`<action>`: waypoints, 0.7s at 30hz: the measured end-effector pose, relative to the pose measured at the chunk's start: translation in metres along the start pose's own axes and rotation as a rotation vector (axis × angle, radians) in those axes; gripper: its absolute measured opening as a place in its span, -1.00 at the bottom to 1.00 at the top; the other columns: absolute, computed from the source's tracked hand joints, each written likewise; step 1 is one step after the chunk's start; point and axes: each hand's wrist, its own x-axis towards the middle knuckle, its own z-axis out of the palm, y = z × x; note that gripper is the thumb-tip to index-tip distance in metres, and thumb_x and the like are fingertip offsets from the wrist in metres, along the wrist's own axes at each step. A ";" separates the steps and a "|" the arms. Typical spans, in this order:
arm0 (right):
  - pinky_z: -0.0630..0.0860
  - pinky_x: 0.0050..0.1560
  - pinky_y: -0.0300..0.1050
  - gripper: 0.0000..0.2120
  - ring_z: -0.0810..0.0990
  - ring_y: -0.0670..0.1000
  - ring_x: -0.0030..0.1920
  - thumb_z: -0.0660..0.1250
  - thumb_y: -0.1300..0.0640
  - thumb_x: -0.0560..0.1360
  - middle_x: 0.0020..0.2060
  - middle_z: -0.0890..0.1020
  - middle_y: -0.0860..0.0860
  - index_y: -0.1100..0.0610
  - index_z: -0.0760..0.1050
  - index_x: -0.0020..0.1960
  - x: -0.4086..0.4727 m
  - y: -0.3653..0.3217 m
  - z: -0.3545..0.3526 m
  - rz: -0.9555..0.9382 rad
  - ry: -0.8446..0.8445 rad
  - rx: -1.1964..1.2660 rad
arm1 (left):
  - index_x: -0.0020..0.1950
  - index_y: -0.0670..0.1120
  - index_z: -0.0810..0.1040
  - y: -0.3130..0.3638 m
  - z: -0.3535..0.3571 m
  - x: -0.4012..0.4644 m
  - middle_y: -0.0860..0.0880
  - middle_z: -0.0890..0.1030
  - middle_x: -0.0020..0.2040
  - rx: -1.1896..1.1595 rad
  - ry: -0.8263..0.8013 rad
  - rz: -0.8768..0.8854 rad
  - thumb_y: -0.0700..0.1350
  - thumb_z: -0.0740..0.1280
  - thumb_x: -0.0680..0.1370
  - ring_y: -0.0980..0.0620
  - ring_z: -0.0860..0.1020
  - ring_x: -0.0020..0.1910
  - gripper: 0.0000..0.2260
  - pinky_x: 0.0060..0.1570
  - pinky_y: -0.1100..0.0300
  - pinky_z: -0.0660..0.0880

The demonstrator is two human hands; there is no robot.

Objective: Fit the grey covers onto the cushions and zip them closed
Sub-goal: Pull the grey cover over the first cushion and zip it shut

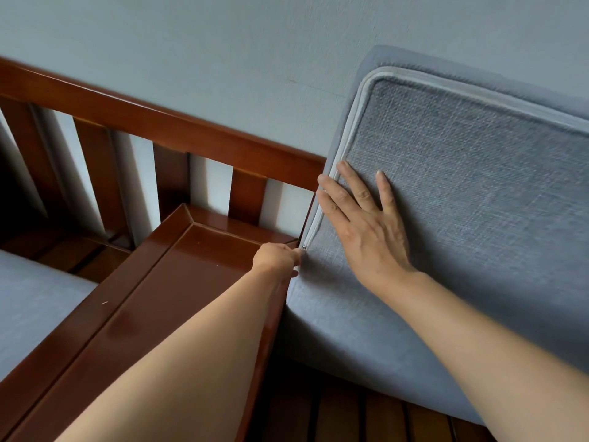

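Left hand (279,257) fingers pinching zip pull (303,247); right hand (363,218) flat, fingers spread, on grey cover (478,202).

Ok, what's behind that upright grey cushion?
Behind the cushion the grey wall shows above, and the wooden rail runs up to its left edge. Whatever it leans on is covered.

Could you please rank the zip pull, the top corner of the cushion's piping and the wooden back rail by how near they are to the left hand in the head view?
From the left hand:
1. Zip pull, at its fingertips on the cushion's left edge.
2. Wooden back rail, up and to the left.
3. Top corner of the piping, high on the right.
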 end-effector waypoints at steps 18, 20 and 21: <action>0.41 0.25 0.07 -0.46 0.49 0.18 0.20 0.16 0.38 0.28 0.20 0.54 0.14 0.23 0.48 0.25 0.021 0.055 -0.116 0.305 -0.087 0.339 | 0.38 -0.05 0.33 0.145 -0.049 -0.104 -0.10 0.49 0.27 0.583 -0.001 0.203 -0.09 0.18 0.55 -0.11 0.49 0.17 -0.62 0.03 0.12 0.41; 0.42 0.24 0.07 -0.43 0.49 0.19 0.19 0.19 0.42 0.24 0.18 0.54 0.15 0.25 0.48 0.24 0.017 0.071 -0.126 0.338 -0.067 0.317 | 0.34 -0.05 0.36 0.165 -0.041 -0.115 -0.09 0.51 0.24 0.662 0.032 0.298 -0.14 0.14 0.56 -0.12 0.49 0.16 -0.66 0.02 0.07 0.44; 0.40 0.25 0.07 -0.43 0.49 0.20 0.19 0.15 0.42 0.25 0.18 0.53 0.16 0.25 0.48 0.25 0.014 0.077 -0.129 0.353 -0.053 0.301 | 0.29 -0.06 0.39 0.173 -0.037 -0.122 -0.08 0.52 0.21 0.692 0.062 0.344 -0.15 0.13 0.56 -0.11 0.50 0.14 -0.70 -0.02 0.06 0.44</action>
